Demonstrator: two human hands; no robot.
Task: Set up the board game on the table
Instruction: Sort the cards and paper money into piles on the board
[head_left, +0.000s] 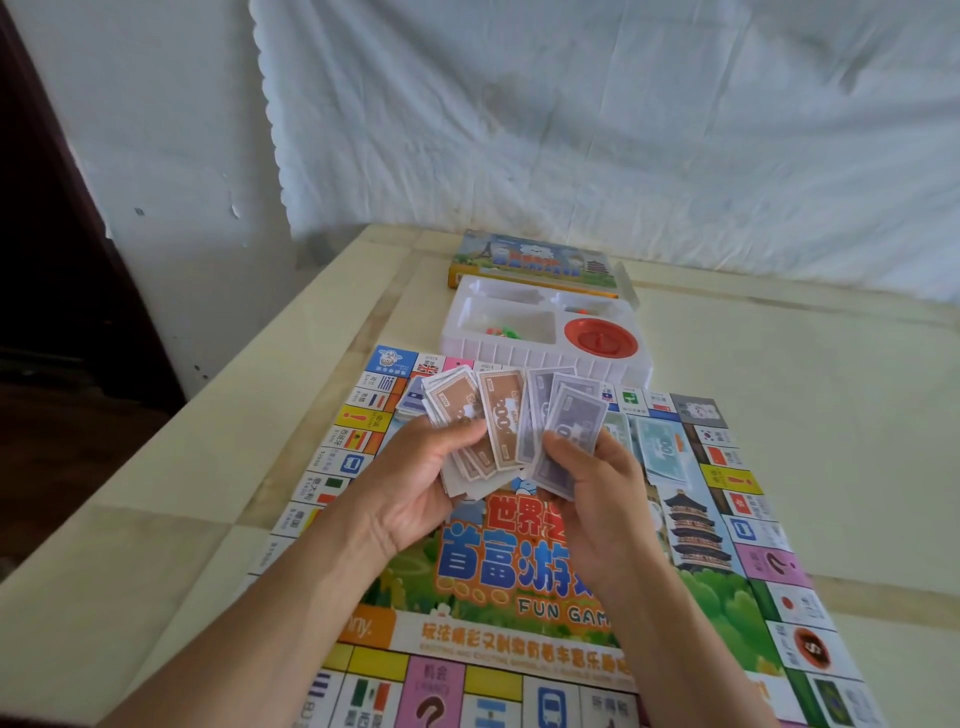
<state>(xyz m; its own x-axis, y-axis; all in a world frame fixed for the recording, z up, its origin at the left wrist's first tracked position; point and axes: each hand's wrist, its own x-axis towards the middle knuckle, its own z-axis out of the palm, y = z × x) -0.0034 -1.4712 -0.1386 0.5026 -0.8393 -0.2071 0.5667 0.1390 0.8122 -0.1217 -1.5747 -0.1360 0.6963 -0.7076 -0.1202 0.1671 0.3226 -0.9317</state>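
The colourful game board (727, 561) lies unfolded on the table in front of me. Above its middle my left hand (415, 483) grips a fanned stack of brown paper money (488, 415). My right hand (597, 499) holds several purple notes (569, 421) beside that fan. A teal note (665, 452) lies on the board to the right of my hands, and more notes (413, 402) lie on the board behind my left hand. Beyond the board stands the white plastic insert tray (519, 358) with a red spinner (600, 338) and small coloured pieces (501, 331).
The game box lid (530, 260) lies behind the tray near the wall. A white cloth (623, 130) hangs at the back. The cream table (831, 389) has its left edge (156, 431) running diagonally, with a dark doorway beyond.
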